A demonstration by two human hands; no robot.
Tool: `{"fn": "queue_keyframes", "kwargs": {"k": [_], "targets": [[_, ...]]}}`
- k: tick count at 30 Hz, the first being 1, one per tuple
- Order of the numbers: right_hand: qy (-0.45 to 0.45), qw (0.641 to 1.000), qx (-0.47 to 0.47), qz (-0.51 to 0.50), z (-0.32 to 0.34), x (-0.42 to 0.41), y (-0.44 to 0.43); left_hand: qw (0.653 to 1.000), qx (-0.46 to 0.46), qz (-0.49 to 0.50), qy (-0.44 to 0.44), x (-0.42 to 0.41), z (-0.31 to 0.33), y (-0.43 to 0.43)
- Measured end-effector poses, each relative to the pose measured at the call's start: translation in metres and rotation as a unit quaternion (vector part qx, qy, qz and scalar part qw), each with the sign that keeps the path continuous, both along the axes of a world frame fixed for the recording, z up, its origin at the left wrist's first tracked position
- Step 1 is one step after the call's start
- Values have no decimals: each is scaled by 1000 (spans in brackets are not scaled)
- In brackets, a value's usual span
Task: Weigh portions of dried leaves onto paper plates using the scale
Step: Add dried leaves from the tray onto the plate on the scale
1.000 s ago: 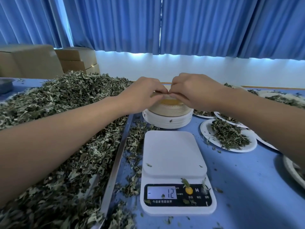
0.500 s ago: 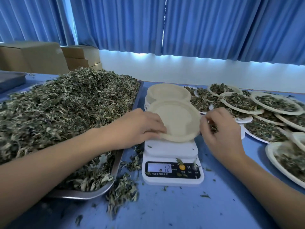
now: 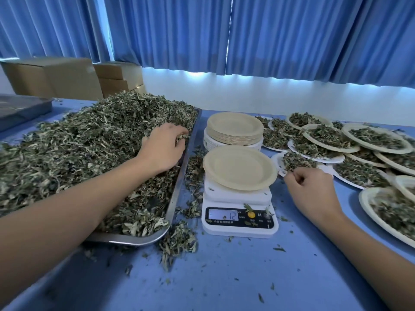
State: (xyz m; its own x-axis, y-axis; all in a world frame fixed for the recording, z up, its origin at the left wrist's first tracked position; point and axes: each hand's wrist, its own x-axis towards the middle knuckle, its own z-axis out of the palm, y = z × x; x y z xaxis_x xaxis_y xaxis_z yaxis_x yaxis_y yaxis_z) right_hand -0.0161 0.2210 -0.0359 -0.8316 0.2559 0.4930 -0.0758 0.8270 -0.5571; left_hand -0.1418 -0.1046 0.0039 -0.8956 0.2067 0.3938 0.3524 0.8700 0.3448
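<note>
While a bare plate (image 3: pixel 239 168) sits on the scale (image 3: pixel 238 221), my left hand (image 3: pixel 162 149) clutches leaves (image 3: pixel 78 142) heaped in the tray (image 3: pixel 177 187). My right hand (image 3: pixel 312 194) rests clenched on the table (image 3: pixel 224 277) just beside the scale, holding nothing visible.

We have open bench (image 3: pixel 235 277) in front of the scale (image 3: pixel 238 223), but the tray (image 3: pixel 179 182) heaped with dried leaves (image 3: pixel 78 153) walls off its left across a narrow leaf-strewn strip, a stack of empty plates (image 3: pixel 234 131) stands just behind it, and overlapping filled plates (image 3: pixel 327 140) crowd the right.
</note>
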Motion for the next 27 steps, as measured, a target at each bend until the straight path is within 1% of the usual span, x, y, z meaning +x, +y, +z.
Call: {"fn": "queue_keyframes", "kwargs": {"k": [1, 3, 5, 7, 9, 11, 14, 18, 21, 24, 27], "targets": [[-6, 1000, 2, 0, 0, 0, -1, 998, -37, 28, -44, -9, -3, -2], [-10, 1000, 6, 1, 0, -1, -1, 988, -82, 47, -120, -23, -11, -3], [-12, 1000, 16, 0, -1, -1, 0, 979, -109, 51, -162, -35, -19, -2], [-22, 999, 27, 0, -2, -2, 3, 976, -140, 55, -158, -40, -25, -1], [-41, 998, 39, -2, -3, -3, 4, 982, -150, 55, -102, -40, -30, 0], [-54, 997, 52, -6, -3, -3, 3, 991, -117, 38, -52, -38, -32, -2], [-60, 996, 67, -5, -2, -3, 2, 998, -60, 19, -18, -33, -32, -4], [-60, 996, 66, -1, 0, -3, 3, 999, -16, 28, 23, -27, -24, 0], [-60, 996, 68, -1, -1, -2, 3, 996, 39, 48, 61, -25, -16, 5], [-63, 996, 70, -2, -1, -2, 4, 993, 79, 63, 53, -23, -13, 7], [-65, 996, 68, 0, -1, -2, 4, 995, 93, 48, -3, -23, -15, 7]]}}
